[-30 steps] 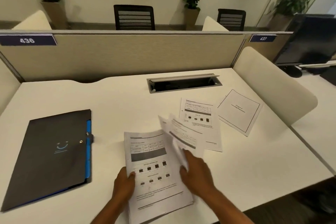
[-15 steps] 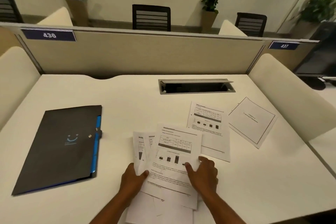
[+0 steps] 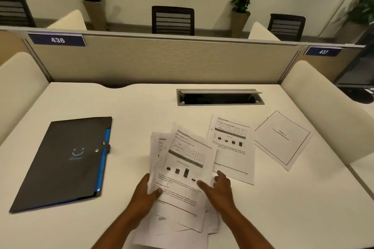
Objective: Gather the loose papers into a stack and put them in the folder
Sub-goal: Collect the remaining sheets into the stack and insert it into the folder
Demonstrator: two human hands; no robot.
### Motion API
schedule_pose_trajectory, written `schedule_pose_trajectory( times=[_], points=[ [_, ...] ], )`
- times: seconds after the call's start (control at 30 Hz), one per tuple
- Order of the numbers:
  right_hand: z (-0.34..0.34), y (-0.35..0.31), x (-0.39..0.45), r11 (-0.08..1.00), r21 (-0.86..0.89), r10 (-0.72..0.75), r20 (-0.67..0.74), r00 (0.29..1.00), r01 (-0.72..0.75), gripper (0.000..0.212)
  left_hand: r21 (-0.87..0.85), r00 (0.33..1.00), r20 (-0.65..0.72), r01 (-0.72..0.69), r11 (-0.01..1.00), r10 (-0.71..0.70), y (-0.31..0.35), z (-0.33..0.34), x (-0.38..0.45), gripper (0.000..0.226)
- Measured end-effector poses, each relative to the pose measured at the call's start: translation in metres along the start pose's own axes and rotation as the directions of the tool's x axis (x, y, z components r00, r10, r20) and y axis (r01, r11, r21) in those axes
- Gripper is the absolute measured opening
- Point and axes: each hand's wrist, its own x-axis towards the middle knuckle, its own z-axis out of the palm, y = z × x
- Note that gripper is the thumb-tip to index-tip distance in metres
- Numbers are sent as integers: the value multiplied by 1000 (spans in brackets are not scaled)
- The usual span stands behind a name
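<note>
Bottom centre of frame: an untidy stack (image 3: 182, 188) of printed sheets is held on the desk (image 3: 283, 208), its long axis running near-to-far and leaning slightly right at the far end. The left hand (image 3: 144, 194) is seen with its grip clenched on the stack's left edge, thumb over the top sheet. The right hand (image 3: 219, 190) is laid beside the right edge, grip released, fingers spread.

Risk, as judged: the fanned lower sheets may slide out or crease if the stack is lifted before the edges are squared.

Right of centre, two loose sheets are left ungathered: a chart page (image 3: 230, 147) and a tilted title page (image 3: 282, 137).

Left of centre: the closed dark folder (image 3: 62, 163), long axis near-to-far, blue edge facing the stack.
</note>
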Motion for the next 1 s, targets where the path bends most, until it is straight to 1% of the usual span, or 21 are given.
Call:
schedule_pose_trajectory(
  times=[0.07, 0.13, 0.17, 0.23, 0.33, 0.4, 0.43, 0.53, 0.6, 0.67, 0.77, 0.8, 0.83, 0.9, 0.97, 1.0],
  points=[
    [-17, -12, 9, 986, 168, -7, 116, 993, -13, 88, -104, 999, 18, -45, 994, 47, 9, -1, -5, 52],
    [-32, -27, 10, 943, 332, -88, 262, 961, -4, 72, -151, 996, 40, -67, 986, 74, 15, -1, -6, 57],
    [-36, -35, 8, 926, 378, -144, 294, 945, 24, 62, -149, 994, 55, -85, 985, 94, 20, 0, -8, 63],
    [-41, -51, 3, 916, 387, -201, 227, 953, 101, 53, -94, 985, 84, -145, 985, 153, 34, 3, -11, 72],
    [-48, -70, -2, 867, 453, -269, 74, 960, 208, 43, 60, 958, 90, -276, 959, 271, 65, 8, -16, 73],
    [-58, -77, -2, 812, 514, -329, 16, 944, 275, 41, 114, 933, 25, -360, 926, 359, 86, 10, -19, 67],
    [-64, -80, -4, 781, 538, -374, -6, 928, 318, 42, 115, 915, -12, -399, 910, 403, 96, 12, -21, 63],
    [-76, -84, -5, 711, 564, -494, -23, 869, 419, 55, 92, 868, -143, -467, 880, 475, 112, 17, -23, 48],
    [-75, -85, -6, 715, 524, -535, -16, 845, 463, 61, 81, 850, -204, -479, 874, 485, 114, 27, -23, 38],
    [-70, -87, -9, 739, 482, -513, -51, 857, 471, 61, 74, 845, -246, -472, 878, 475, 110, 39, -24, 33],
    [-68, -85, -9, 738, 508, -456, -109, 883, 444, 45, -3, 843, -311, -462, 887, 439, 103, 49, -24, 35],
    [-68, -81, -6, 735, 508, -454, -125, 882, 450, 44, -26, 839, -332, -465, 885, 431, 101, 50, -24, 38],
    [-70, -81, -6, 735, 511, -445, -132, 886, 446, 45, -42, 838, -338, -469, 882, 429, 101, 51, -24, 39],
    [-70, -78, -5, 750, 502, -444, -99, 891, 430, 50, -64, 853, -297, -466, 883, 429, 98, 56, -25, 36],
    [-63, -74, -7, 753, 484, -475, -66, 877, 445, 50, -57, 862, -277, -455, 888, 424, 93, 62, -22, 28],
    [-60, -73, -9, 739, 494, -481, -86, 872, 457, 48, -55, 858, -289, -458, 887, 425, 93, 64, -21, 23]
  ],
)
